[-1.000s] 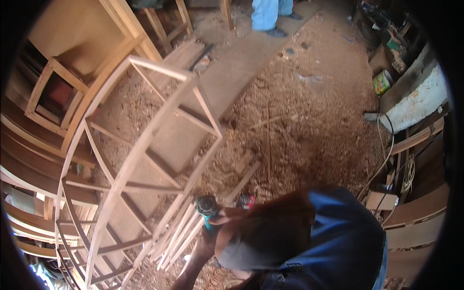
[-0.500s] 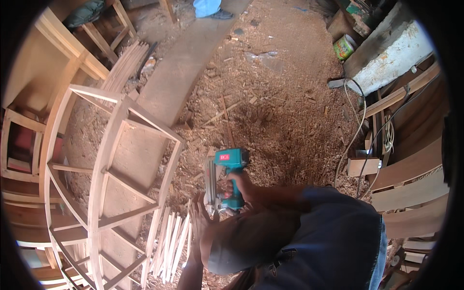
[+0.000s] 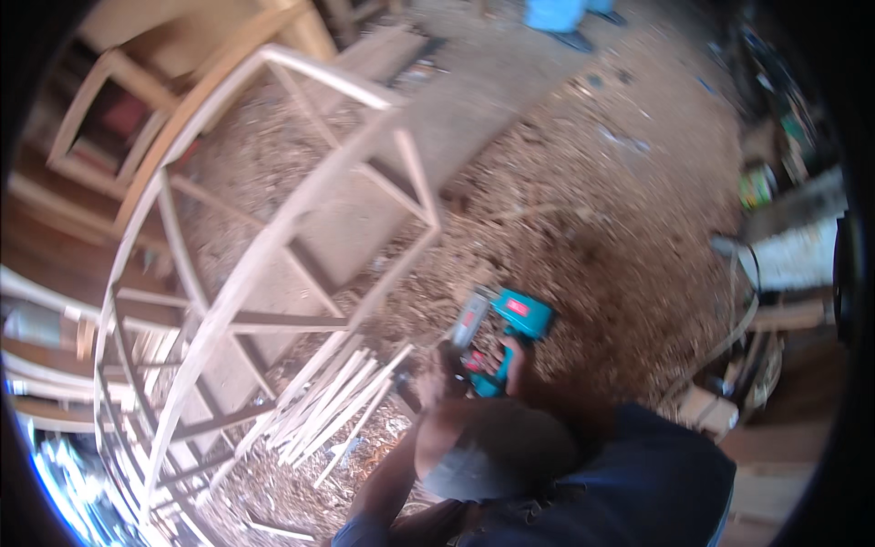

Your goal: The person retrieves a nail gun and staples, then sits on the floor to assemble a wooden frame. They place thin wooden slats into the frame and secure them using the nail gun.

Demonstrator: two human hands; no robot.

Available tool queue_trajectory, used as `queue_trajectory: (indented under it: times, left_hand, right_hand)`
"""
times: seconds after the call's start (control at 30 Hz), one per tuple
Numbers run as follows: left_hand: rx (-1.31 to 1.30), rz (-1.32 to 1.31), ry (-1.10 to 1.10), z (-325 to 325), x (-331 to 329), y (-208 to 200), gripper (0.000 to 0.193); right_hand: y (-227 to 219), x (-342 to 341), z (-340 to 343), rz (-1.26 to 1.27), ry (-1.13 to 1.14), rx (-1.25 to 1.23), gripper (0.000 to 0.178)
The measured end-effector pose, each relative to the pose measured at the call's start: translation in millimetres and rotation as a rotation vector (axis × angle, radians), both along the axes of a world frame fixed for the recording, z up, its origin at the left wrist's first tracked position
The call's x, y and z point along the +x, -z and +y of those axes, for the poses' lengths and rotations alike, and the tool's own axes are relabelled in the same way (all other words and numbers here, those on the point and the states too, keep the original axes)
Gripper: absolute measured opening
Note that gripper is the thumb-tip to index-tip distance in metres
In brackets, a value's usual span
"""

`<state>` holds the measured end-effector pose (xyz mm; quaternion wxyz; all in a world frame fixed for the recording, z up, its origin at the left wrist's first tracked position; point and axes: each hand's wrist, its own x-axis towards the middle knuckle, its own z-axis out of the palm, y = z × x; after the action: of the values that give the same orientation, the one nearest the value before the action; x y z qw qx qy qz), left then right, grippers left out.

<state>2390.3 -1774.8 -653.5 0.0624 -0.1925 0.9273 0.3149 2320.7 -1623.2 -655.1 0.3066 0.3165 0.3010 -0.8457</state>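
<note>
Head view: the stiff teal nail gun [image 3: 526, 312] looks hefty, best held by its handle [image 3: 502, 366], where the right hand [image 3: 519, 359] wraps; the left hand's [image 3: 445, 372] grip is unclear.

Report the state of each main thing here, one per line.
Tool: held; whether switched on cannot be told
Right hand: closed on the tool's handle
Left hand: close by the tool; too blurred to tell its grip
Frame: bare wood, bars in place, gaps uncovered
Sticks: loose, roughly parallel
Shavings: loose, widely scattered
</note>
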Motion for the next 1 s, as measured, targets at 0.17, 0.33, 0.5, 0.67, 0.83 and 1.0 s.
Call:
queue_trajectory:
  times: [0.17, 0.33, 0.5, 0.67, 0.83, 1.0]
  left_hand:
    - [-0.021, -0.141, 0.051, -11.1, 2.2, 3.4, 0.069]
    - [-0.053, -0.014, 0.158, -25.5, 21.0, 0.0, 0.064]
    - [-0.070, -0.035, 0.290, -44.5, 58.0, 4.9, 0.062]
    - [0.337, 0.051, 0.317, -63.9, 59.4, 1.4, 0.038]
    - [0.984, 0.289, -0.471, -43.4, -40.8, -37.6, 0.073]
    - [1.663, 0.786, -0.515, -25.7, -142.9, -100.8, 0.081]
  right_hand:
    - [10.0, -14.3, 13.1, 0.052, -0.056, -0.031, 0.018]
    - [2.7, -26.5, 20.1, 0.042, -0.060, 0.120, 0.026]
    - [2.2, -46.0, 33.4, -0.003, 0.017, 0.100, 0.019]
    - [-12.7, -54.5, 30.9, 0.044, -0.060, 0.121, 0.019]
    - [-72.6, -69.6, 10.0, 0.249, -0.039, 0.163, 0.017]
    - [-127.4, -63.9, -2.0, 0.671, -0.177, 0.305, 0.024]
